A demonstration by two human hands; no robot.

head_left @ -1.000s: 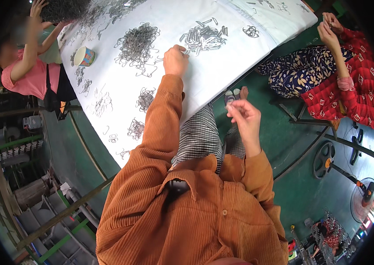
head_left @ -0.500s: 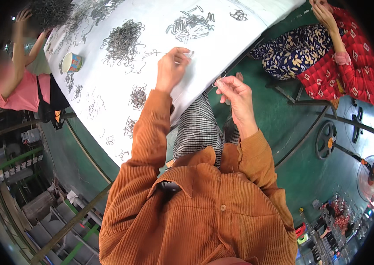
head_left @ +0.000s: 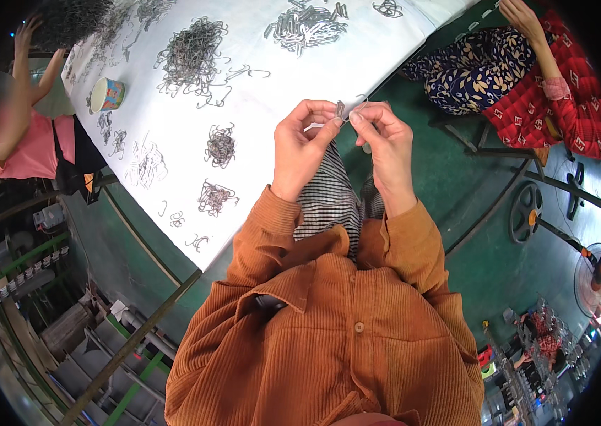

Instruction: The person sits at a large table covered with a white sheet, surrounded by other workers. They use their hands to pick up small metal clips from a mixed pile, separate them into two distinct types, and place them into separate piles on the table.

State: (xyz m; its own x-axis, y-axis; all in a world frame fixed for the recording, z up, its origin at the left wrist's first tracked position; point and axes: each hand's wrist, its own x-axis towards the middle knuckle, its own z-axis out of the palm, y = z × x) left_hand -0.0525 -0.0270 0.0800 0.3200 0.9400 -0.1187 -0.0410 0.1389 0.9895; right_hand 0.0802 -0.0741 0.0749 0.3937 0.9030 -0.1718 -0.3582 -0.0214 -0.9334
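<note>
My left hand pinches a small grey metal clip upright between thumb and forefinger. My right hand is closed on a thin curved wire hook. Both hands meet above the table's near edge, with the hook's end against or very near the clip; whether they are joined I cannot make out. Beyond my left hand lies a pile of similar clips on the white table. To its left sits a large tangled heap of wire hooks.
Smaller heaps of hooks and pale pieces lie nearer on the left. A paper cup stands at the table's left edge. One person in pink works at far left, another in red sits at right.
My left hand has come back from beside the clip pile toward me and now meets my right hand, a clip in its fingers. The right hand has stayed nearly in place with the hook.
</note>
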